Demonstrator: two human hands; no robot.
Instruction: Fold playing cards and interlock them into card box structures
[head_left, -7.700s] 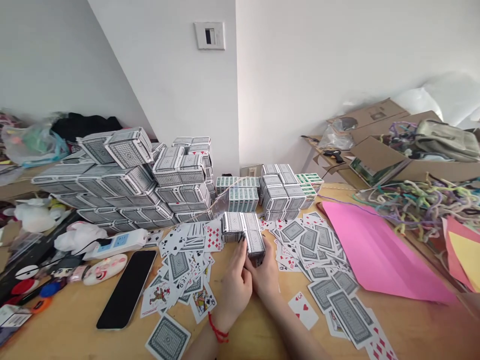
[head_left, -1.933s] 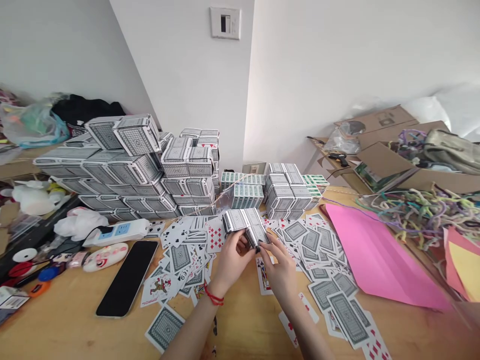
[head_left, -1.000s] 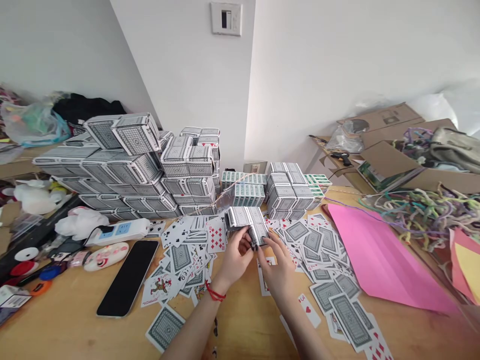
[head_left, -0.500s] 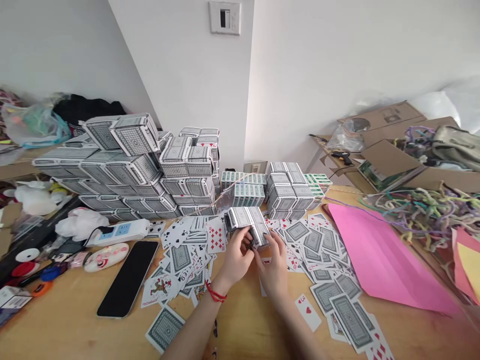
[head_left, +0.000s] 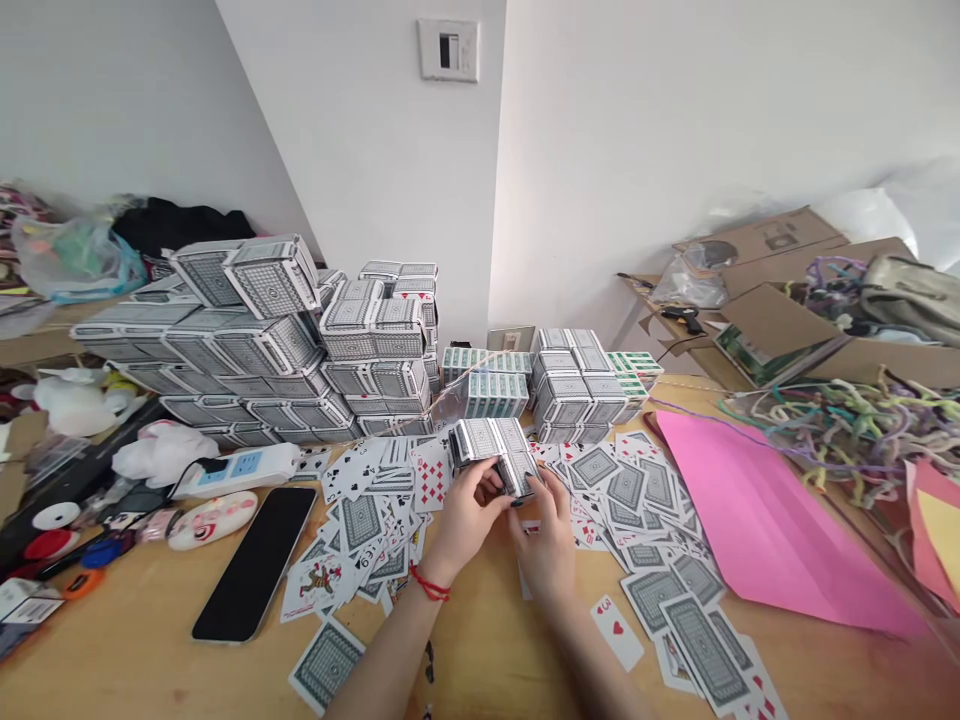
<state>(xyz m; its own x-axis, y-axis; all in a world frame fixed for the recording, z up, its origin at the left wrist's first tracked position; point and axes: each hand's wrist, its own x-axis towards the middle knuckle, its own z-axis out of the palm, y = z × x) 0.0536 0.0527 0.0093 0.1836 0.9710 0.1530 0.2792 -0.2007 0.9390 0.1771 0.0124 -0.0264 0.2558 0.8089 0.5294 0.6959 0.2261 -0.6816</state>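
Between both hands is a small block made of folded playing cards [head_left: 491, 440], with grey patterned backs facing up. My left hand [head_left: 472, 505], above a red string bracelet [head_left: 430, 582], closes its fingers on the block's near left side. My right hand [head_left: 547, 520] grips the near right corner, thumb and fingers curled round it. Loose playing cards [head_left: 360, 510] lie left of the hands, some face up, and another spread of cards [head_left: 626, 485] is to the right. A three of hearts [head_left: 616, 632] rests beside my right forearm.
Stacked card blocks [head_left: 247, 340] rise at the back left, with a smaller card stack [head_left: 574, 385] behind the hands. Green card boxes [head_left: 495, 393] stand between them. A phone [head_left: 255, 565], a power strip [head_left: 240, 468], pink paper [head_left: 765, 520] and tangled yarn [head_left: 862, 420] lie around.
My hands and the card block stay in nearly the same place, with slight finger shifts at the block's near edge. The whole view has dipped a little lower in the frame.
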